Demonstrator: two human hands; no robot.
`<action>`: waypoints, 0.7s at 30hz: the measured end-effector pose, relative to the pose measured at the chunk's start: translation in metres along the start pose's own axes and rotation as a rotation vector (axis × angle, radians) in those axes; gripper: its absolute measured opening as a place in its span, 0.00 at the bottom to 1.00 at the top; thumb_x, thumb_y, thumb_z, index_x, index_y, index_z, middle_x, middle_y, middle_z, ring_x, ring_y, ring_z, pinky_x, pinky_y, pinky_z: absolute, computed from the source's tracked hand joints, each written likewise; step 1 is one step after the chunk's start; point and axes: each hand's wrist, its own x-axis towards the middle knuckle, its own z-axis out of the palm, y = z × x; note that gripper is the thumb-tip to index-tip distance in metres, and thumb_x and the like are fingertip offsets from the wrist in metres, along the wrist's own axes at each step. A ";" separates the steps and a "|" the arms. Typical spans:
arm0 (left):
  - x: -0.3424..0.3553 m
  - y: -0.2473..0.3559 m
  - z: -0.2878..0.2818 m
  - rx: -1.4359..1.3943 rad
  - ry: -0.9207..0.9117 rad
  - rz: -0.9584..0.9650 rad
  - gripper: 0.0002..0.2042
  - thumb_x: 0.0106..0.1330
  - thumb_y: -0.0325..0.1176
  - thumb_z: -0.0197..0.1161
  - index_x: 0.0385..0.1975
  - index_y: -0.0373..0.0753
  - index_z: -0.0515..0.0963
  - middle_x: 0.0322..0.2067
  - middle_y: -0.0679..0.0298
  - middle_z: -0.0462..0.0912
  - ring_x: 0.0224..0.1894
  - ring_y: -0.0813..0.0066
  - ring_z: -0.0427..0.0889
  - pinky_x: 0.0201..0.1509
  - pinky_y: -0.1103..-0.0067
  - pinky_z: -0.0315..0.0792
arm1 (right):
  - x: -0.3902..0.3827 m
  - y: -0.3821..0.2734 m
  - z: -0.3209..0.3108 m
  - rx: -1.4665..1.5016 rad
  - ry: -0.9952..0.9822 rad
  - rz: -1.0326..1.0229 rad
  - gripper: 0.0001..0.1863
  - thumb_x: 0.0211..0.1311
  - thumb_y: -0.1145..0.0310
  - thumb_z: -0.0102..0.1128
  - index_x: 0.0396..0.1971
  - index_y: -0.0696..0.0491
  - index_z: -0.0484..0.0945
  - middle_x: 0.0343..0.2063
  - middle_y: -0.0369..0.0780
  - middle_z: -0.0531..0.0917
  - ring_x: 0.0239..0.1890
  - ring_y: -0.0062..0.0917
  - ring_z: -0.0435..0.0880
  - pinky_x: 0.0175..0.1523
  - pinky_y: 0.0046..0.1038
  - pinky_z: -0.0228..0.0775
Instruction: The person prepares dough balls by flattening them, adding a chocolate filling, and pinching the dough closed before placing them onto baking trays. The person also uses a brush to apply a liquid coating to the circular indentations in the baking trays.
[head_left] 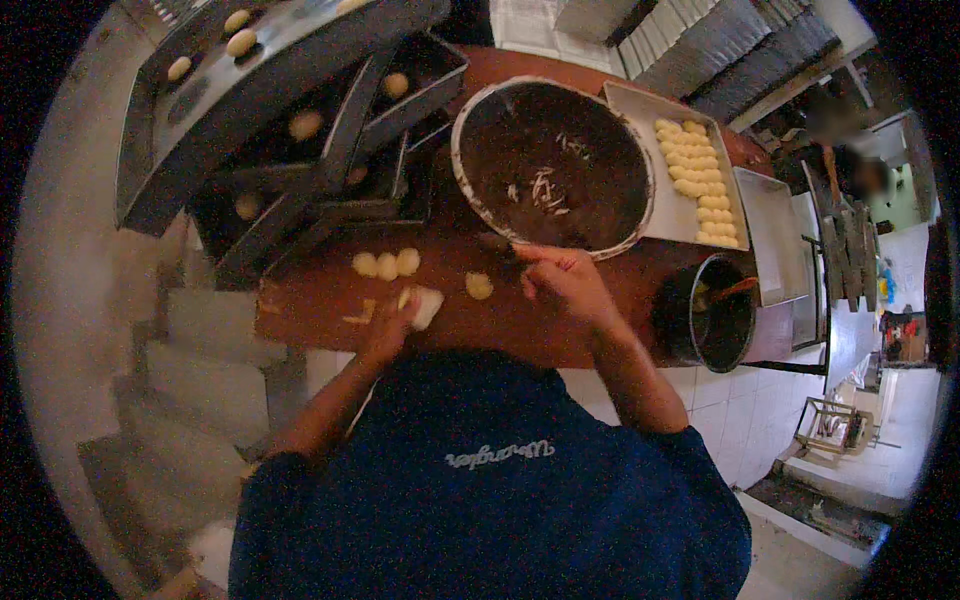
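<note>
On the brown table, my left hand (394, 322) grips a pale, flat dough piece (427, 308). My right hand (560, 280) is at the near rim of the wide bowl of dark brown mixture (548, 150), fingers curled around something dark that I cannot make out. Three joined dough balls (386, 264) lie above my left hand, and a small flattened dough piece (478, 285) lies between my hands.
A pale tray (625, 160) with rows of dough pieces stands right of the bowl, beside an empty tray (770, 225). A dark pot (722, 330) sits at the right front. Stacked dark pans (270, 75) holding buns fill the upper left. Steps (205, 395) descend at left.
</note>
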 end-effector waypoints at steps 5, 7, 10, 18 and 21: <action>-0.015 0.119 -0.015 -1.521 -0.269 0.026 0.20 0.76 0.47 0.52 0.57 0.38 0.71 0.53 0.58 0.80 0.59 0.62 0.77 0.66 0.62 0.70 | 0.000 -0.022 0.079 -0.857 0.256 -0.681 0.21 0.60 0.69 0.62 0.55 0.50 0.81 0.34 0.39 0.85 0.27 0.27 0.82 0.34 0.28 0.75; -0.033 0.163 -0.032 -1.501 -0.294 0.041 0.20 0.76 0.46 0.51 0.56 0.37 0.71 0.52 0.58 0.80 0.59 0.62 0.77 0.66 0.61 0.71 | -0.007 -0.028 0.077 -1.105 0.261 -0.618 0.21 0.57 0.69 0.63 0.53 0.48 0.83 0.34 0.40 0.85 0.28 0.34 0.82 0.35 0.34 0.77; -0.025 0.136 -0.031 -1.446 -0.196 0.002 0.20 0.77 0.46 0.51 0.56 0.35 0.71 0.53 0.55 0.79 0.58 0.59 0.77 0.66 0.61 0.72 | -0.018 -0.031 0.054 -1.296 0.099 -0.431 0.18 0.55 0.66 0.64 0.48 0.46 0.85 0.32 0.41 0.84 0.30 0.41 0.83 0.35 0.42 0.78; -0.023 0.130 -0.038 -1.429 0.024 0.062 0.26 0.75 0.51 0.50 0.59 0.32 0.69 0.57 0.49 0.76 0.61 0.51 0.75 0.65 0.58 0.72 | 0.066 -0.054 -0.101 -1.785 0.377 -0.014 0.10 0.54 0.63 0.66 0.32 0.52 0.86 0.33 0.46 0.87 0.36 0.42 0.87 0.42 0.42 0.79; -0.039 0.136 -0.036 -1.663 -0.219 0.157 0.27 0.76 0.50 0.46 0.60 0.31 0.68 0.59 0.48 0.75 0.62 0.49 0.74 0.65 0.56 0.72 | 0.082 -0.044 -0.085 -1.909 0.304 0.161 0.10 0.54 0.63 0.68 0.34 0.51 0.87 0.38 0.45 0.87 0.40 0.40 0.87 0.47 0.39 0.78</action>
